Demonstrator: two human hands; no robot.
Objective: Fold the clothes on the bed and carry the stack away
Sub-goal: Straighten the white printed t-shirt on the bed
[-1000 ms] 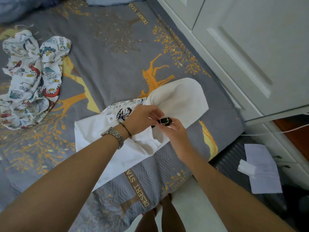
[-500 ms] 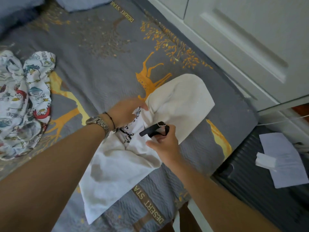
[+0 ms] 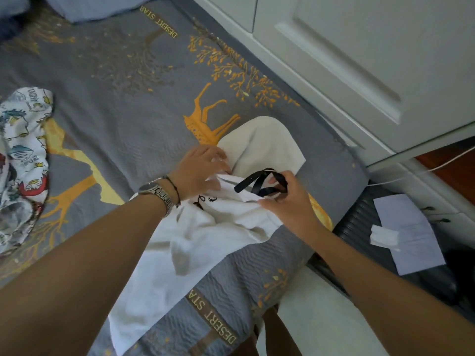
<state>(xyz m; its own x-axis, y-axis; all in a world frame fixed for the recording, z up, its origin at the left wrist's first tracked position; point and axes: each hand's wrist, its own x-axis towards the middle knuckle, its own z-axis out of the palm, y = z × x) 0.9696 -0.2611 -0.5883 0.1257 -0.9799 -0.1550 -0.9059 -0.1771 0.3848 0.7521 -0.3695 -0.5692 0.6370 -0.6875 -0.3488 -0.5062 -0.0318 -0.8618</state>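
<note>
Grey bedspread (image 3: 123, 129); right hand (image 3: 289, 201) grip around black strap (image 3: 253, 182) on white garment (image 3: 205, 240).

Bare bedspread (image 3: 123, 119) lies open between the white garment (image 3: 195, 242) and the printed clothes (image 3: 20, 160) (far left). The cupboard (image 3: 359, 60) walls off the bed's right edge, a suitcase (image 3: 359, 227) below it.

Drew black strap (image 3: 259, 181) out of white garment (image 3: 195, 242) with right hand (image 3: 288, 201): from a small bunched loop at the fingertips one second back to a long band standing clear above the cloth. Shifted left hand (image 3: 200, 170) off the strap area onto the fabric, toward the hood (image 3: 264, 142). Rumpled and bunched garment body under both hands; printed patch now mostly covered.
</note>
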